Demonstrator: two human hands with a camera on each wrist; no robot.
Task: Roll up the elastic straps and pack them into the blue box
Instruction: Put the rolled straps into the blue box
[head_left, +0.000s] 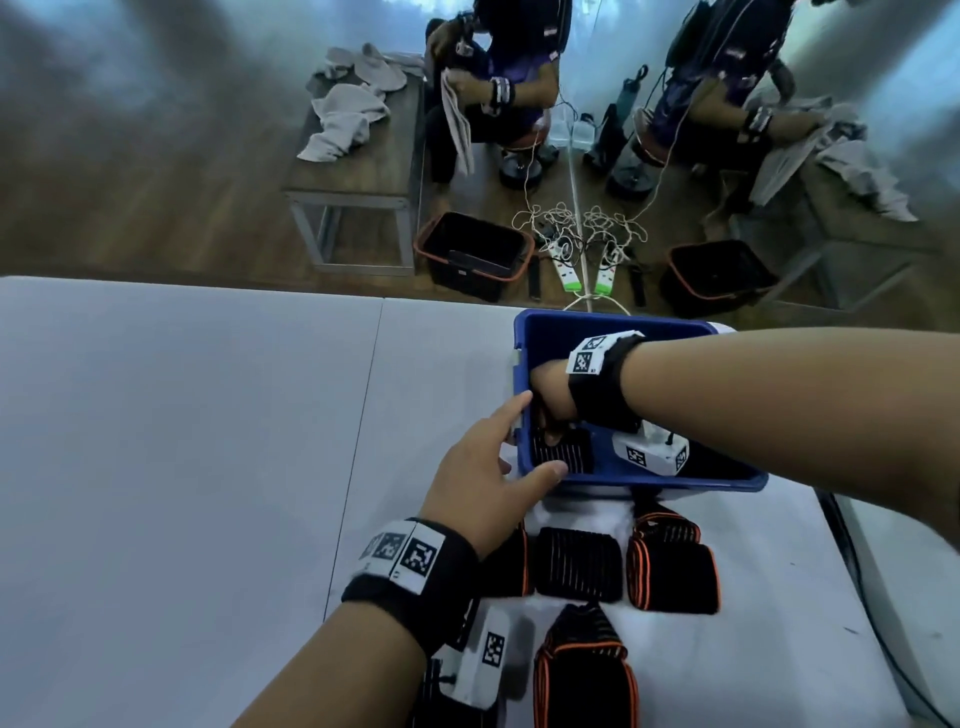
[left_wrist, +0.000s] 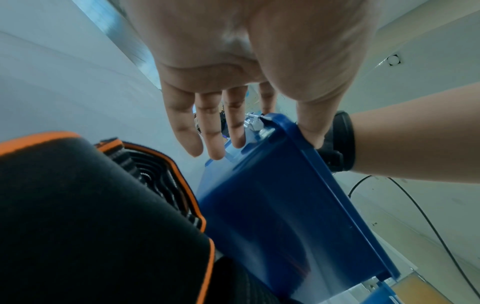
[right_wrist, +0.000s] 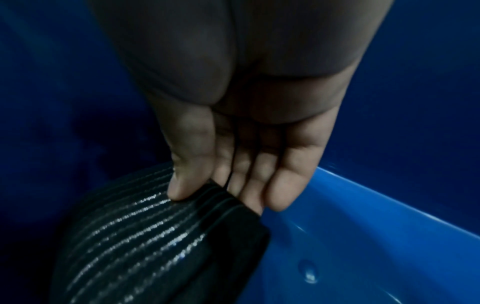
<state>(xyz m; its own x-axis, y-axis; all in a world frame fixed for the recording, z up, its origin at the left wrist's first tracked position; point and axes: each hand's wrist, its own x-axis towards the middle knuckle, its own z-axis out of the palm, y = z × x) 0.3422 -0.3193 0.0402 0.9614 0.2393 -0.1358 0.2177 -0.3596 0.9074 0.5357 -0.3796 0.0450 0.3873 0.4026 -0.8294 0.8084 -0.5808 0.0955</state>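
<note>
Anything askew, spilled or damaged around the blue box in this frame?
Nothing stands out. The blue plastic box sits upright on the white table; the right hand pinches a rolled black elastic strap inside it, and the left hand steadies its rim.

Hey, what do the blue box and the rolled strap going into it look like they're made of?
Blue box: apparently rigid moulded plastic, smooth and slightly glossy, with highlights on its inner wall in the right wrist view.

Rolled strap, pinched by the right hand: looks like woven elastic fabric, matt black, with ribbed lines of glinting thread.
</note>
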